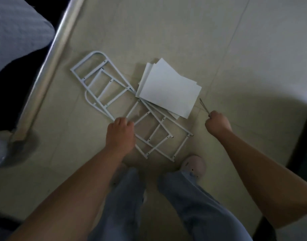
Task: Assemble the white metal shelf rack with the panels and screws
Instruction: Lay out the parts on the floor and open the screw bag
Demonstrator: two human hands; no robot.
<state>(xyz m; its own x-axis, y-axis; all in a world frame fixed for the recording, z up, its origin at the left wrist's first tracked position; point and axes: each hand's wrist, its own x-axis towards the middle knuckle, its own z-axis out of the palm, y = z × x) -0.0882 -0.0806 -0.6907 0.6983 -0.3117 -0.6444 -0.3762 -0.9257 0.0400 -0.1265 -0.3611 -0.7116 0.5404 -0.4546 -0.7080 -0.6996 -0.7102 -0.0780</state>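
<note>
Standing over the parts, the person is planting a pale slipper (194, 165) on the floor (166, 32), just beside the near end of the white frames (154, 134). The left hand (120, 132) is reaching down and curling its fingers over a bar of those frames, apparently gripping it (the fingertips are hiding under the knuckles, so the hold is a judgement). The right hand (218, 124) is clenching round a thin tool (204, 106) and hanging off to the side, touching none of the parts.

The two frames are lying flat and crossing over each other, their rounded ends pointing toward the bed rail (50, 54). Beyond the hands, the flat white panels (168, 89) are sitting in a loose stack, with its near edge resting across the frames.

Nothing is looking joined yet and no screws are showing, so the work seems to be sitting at its opening step: picking out a side frame. The next move is calling for drawing one frame free of the other and from under the stack without dragging the panels along, then standing it up so a panel can meet its holes.
</note>
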